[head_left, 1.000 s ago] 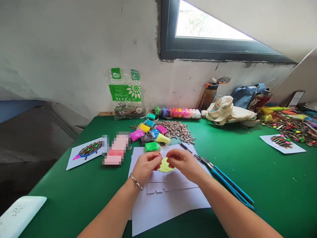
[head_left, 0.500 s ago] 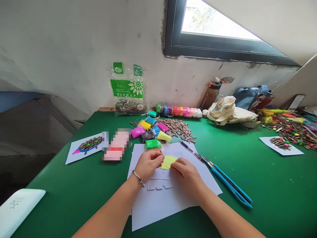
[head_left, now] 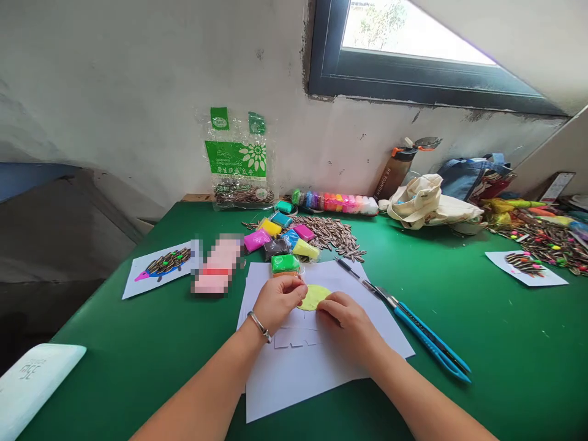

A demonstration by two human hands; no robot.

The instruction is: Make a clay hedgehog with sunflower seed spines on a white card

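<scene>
A flat yellow-green clay oval [head_left: 314, 297] lies on white paper [head_left: 294, 392] in front of me. My left hand [head_left: 281, 301], with a silver bracelet at the wrist, is closed in a pinch at the oval's left edge; what its fingertips hold, if anything, is too small to make out. At the right edge of the oval, my right hand [head_left: 344, 313] rests with its fingers curled together, their tips partly hidden. Between the forearms, a paper strip with small notches [head_left: 294, 338] lies on the sheet.
Wrapped clay packets [head_left: 285, 263] and sunflower seeds [head_left: 337, 236] lie beyond the hands. A pen [head_left: 356, 275] and blue-handled tweezers [head_left: 432, 343] are to the right. Hedgehog pictures [head_left: 160, 269] lie either side. A seed bag [head_left: 239, 171], bottle [head_left: 394, 171] and cloth bag [head_left: 425, 202] stand behind.
The view has shifted slightly. Both hands remain at the edges of the clay oval, with almost no visible movement.
</scene>
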